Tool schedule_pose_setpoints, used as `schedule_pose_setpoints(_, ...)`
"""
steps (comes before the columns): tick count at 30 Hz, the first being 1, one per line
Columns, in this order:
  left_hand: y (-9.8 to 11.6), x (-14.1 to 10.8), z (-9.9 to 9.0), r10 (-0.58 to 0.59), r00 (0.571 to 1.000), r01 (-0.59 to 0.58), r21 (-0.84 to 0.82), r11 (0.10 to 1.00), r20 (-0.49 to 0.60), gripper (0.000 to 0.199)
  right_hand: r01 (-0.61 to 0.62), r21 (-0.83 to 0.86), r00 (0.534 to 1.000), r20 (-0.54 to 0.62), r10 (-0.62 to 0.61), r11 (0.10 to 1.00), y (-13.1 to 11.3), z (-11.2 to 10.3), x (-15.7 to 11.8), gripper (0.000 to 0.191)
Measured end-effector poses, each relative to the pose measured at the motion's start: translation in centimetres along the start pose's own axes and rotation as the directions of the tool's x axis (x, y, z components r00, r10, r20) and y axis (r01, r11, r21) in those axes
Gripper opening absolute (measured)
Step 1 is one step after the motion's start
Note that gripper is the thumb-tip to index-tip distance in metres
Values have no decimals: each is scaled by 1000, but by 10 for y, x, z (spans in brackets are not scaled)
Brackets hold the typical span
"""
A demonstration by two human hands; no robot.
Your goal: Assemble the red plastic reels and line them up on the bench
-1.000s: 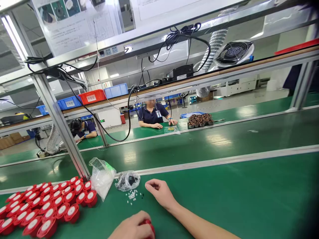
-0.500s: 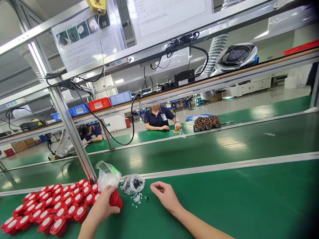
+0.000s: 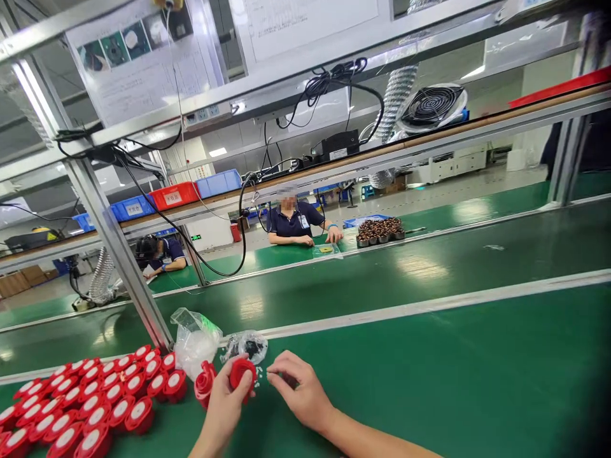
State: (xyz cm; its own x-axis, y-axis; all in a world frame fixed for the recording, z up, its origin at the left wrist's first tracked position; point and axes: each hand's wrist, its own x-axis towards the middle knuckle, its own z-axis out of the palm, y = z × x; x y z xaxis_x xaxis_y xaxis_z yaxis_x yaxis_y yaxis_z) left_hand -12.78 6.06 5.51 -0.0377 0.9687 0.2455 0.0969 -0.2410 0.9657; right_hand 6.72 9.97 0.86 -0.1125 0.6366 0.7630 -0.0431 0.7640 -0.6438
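Observation:
My left hand [image 3: 225, 402] holds a round red part [image 3: 242, 375] between thumb and fingers, above the green mat. Just right of it is my right hand [image 3: 305, 393], thumb and fingertips pinched together; anything between them is too small to make out. Small white pieces [image 3: 258, 376] lie on the mat between the hands, partly hidden. Another red part [image 3: 205, 383] stands left of my left hand. Behind the hands sit a clear bag with white contents [image 3: 195, 346] and a clear bag with black pieces [image 3: 251, 345].
Many red parts with white discs [image 3: 98, 416] cover the left of the green mat [image 3: 429, 381]. A metal post [image 3: 124, 261] rises behind them. Across the belt, a person [image 3: 296, 219] sits near dark cylindrical parts [image 3: 379, 232]; another person [image 3: 165, 254] bends forward farther left.
My left hand has moved right with a red part, now close to my right hand. Another red part now shows standing at its left. The whole view has shifted slightly.

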Motion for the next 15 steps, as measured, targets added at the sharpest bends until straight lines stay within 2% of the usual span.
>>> schedule_pose_setpoints(3,-20,-7,12,-12,990,40,-197,980,139,77,45,8,998,54,-45,999,-4,2,-4,13)
schedule_pose_setpoints(6,-23,-11,14,31,971,33,-263,964,236,77,46,4,997,57,-47,999,-1,0,-4,13)
schedule_pose_setpoints(11,-21,-11,17,56,963,9,-238,971,262,78,30,28,1000,9,-30,999,6,-2,-2,11)
schedule_pose_setpoints(15,-25,-10,22,64,956,8,-243,970,286,77,30,44,999,23,-31,999,5,-2,-2,11)
